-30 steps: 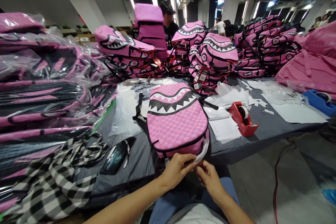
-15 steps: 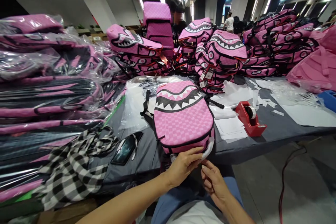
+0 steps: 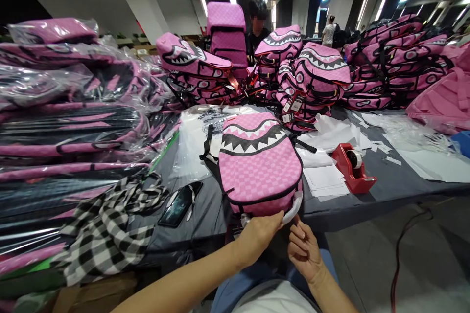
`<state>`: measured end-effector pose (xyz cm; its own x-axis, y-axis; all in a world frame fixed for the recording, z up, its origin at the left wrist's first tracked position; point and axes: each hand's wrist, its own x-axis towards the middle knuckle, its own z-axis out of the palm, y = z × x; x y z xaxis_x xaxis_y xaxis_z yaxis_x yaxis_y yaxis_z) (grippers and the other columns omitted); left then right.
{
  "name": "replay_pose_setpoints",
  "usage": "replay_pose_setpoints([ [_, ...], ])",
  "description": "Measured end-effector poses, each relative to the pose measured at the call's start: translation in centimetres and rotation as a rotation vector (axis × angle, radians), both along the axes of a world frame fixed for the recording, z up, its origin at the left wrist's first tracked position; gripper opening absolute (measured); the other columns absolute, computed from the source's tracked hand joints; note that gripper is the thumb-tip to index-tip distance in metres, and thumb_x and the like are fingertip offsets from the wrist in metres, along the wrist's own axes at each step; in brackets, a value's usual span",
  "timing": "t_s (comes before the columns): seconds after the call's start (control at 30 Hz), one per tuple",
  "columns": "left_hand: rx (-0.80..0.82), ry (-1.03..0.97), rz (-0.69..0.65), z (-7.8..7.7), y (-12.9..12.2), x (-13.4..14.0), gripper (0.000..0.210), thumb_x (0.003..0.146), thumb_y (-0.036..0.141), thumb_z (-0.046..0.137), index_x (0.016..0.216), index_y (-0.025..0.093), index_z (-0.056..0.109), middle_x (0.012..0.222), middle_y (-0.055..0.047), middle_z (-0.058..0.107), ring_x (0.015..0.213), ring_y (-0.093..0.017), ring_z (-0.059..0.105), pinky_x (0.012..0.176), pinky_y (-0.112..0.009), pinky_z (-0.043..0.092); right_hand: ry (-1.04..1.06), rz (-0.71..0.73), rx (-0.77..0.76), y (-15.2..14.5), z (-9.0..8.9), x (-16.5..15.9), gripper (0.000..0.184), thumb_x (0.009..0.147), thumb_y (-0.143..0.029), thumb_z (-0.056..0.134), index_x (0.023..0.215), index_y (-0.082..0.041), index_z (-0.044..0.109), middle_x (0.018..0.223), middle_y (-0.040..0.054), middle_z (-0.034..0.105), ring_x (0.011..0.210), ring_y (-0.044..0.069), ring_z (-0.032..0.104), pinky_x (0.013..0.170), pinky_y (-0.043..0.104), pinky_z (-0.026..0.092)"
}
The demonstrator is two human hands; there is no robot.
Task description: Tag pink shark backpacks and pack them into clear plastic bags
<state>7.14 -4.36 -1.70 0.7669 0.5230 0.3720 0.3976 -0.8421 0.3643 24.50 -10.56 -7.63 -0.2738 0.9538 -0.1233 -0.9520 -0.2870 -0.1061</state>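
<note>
A pink checkered backpack [image 3: 262, 171] with a black-and-white shark-teeth band lies front up at the table's near edge, its bottom toward me. White wrapping [image 3: 293, 208], perhaps thin plastic or foam, sticks out at its lower right corner. My left hand [image 3: 260, 237] is closed against the bottom of the bag, its fingertips gripping this wrapping. Just right of it, my right hand [image 3: 304, 249] is closed with curled fingers, thumb and forefinger pinched close to the wrapping's lower end. Whatever lies between those fingertips is too small to make out.
Right of the bag are white paper sheets [image 3: 325, 181] and a red tape dispenser [image 3: 352, 168]. A phone [image 3: 179, 205] and a checked cloth [image 3: 110, 230] lie left. Plastic-wrapped backpacks [image 3: 73, 132] are piled at far left; more backpacks [image 3: 323, 66] stand behind, near a person [image 3: 257, 29].
My left fingers, stretched along the bag's bottom before, are now curled in at the wrapping. My right hand has shifted slightly right, its fingertips higher. The view has turned slightly left.
</note>
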Motion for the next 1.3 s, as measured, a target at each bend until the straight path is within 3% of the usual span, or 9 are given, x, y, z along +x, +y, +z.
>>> replay_pose_setpoints([
  [0.1,0.395,0.055,-0.099,-1.2,-0.3,-0.7,0.044,0.101,0.008,0.036,0.143,0.004,0.048,0.137,-0.020,0.063,0.119,-0.026,0.065,0.099,-0.037,0.053,-0.140,0.005,-0.059,-0.7,0.1,0.6,0.032,0.080,-0.028,0.080,0.105,-0.020,0.064,0.058,-0.0134,0.043,0.038,-0.001,0.025,0.034,0.007,0.022],
  [0.23,0.655,0.149,-0.081,-1.3,-0.5,-2.9,0.037,0.101,0.017,0.050,0.137,0.017,0.059,0.151,-0.009,0.053,0.135,-0.024,0.052,0.117,-0.041,0.035,-0.312,-0.006,-0.091,-1.0,0.1,1.2,0.034,0.075,-0.040,0.081,0.095,-0.020,0.062,0.056,-0.0131,0.037,0.039,0.000,0.019,0.035,0.009,0.019],
  [0.33,0.685,0.183,-0.072,-0.6,-0.7,-5.7,0.033,0.099,0.021,0.057,0.131,0.027,0.064,0.152,0.000,0.053,0.144,-0.022,0.041,0.125,-0.043,0.020,-0.466,-0.022,-0.153,-0.8,-0.1,1.4,0.043,0.073,-0.044,0.081,0.104,-0.022,0.063,0.058,-0.0114,0.044,0.039,0.001,0.024,0.035,0.011,0.019],
  [0.43,0.608,0.195,-0.081,0.6,-0.5,-8.6,0.035,0.100,0.022,0.055,0.134,0.029,0.061,0.138,-0.002,0.065,0.137,-0.022,0.049,0.121,-0.041,0.027,-0.666,0.020,-0.195,-0.7,0.2,0.3,0.050,0.069,-0.042,0.086,0.110,-0.021,0.065,0.082,-0.0007,0.066,0.051,0.005,0.046,0.038,0.013,0.027],
  [0.57,0.618,0.254,0.030,2.4,1.6,-9.6,0.027,0.102,0.019,0.050,0.125,0.024,0.064,0.112,-0.003,0.075,0.107,-0.017,0.061,0.105,-0.031,0.038,-0.704,0.002,-0.086,0.0,2.0,-2.1,0.049,0.061,-0.041,0.092,0.100,-0.021,0.070,0.101,0.0041,0.067,0.080,0.013,0.059,0.053,0.018,0.042],
  [0.73,0.738,0.423,-0.325,4.2,4.6,-7.1,0.011,0.097,0.018,0.058,0.102,0.021,0.068,0.104,-0.003,0.071,0.099,-0.017,0.057,0.083,-0.030,0.042,-0.768,0.057,-0.021,1.2,3.5,-3.4,0.045,0.057,-0.043,0.095,0.082,-0.018,0.066,0.081,0.0004,0.063,0.068,0.010,0.054,0.058,0.020,0.043],
  [0.83,0.759,0.425,-0.359,4.5,4.8,-6.2,0.008,0.094,0.018,0.061,0.091,0.019,0.068,0.092,-0.003,0.068,0.091,-0.018,0.056,0.078,-0.031,0.041,-0.796,0.007,-0.047,1.1,3.2,-3.3,0.047,0.057,-0.042,0.095,0.085,-0.019,0.066,0.081,-0.0002,0.062,0.070,0.011,0.055,0.061,0.021,0.043],
  [1.17,0.655,0.193,-0.121,-1.7,3.1,-6.4,0.024,0.094,0.016,0.050,0.108,0.018,0.069,0.115,-0.010,0.074,0.090,-0.021,0.063,0.082,-0.035,0.045,-0.856,-0.009,0.062,0.9,1.1,-3.0,0.051,0.059,-0.041,0.092,0.100,-0.021,0.068,0.091,0.0049,0.069,0.077,0.017,0.063,0.059,0.024,0.048],
  [1.3,0.568,0.071,0.098,-1.5,0.2,-6.0,0.050,0.090,0.035,0.061,0.138,0.021,0.056,0.135,-0.012,0.065,0.121,-0.026,0.057,0.110,-0.043,0.036,-1.148,-0.129,-0.077,2.6,-1.2,1.1,0.064,0.047,-0.050,0.094,0.098,-0.019,0.070,0.092,0.0085,0.074,0.081,0.027,0.070,0.062,0.032,0.056],
])
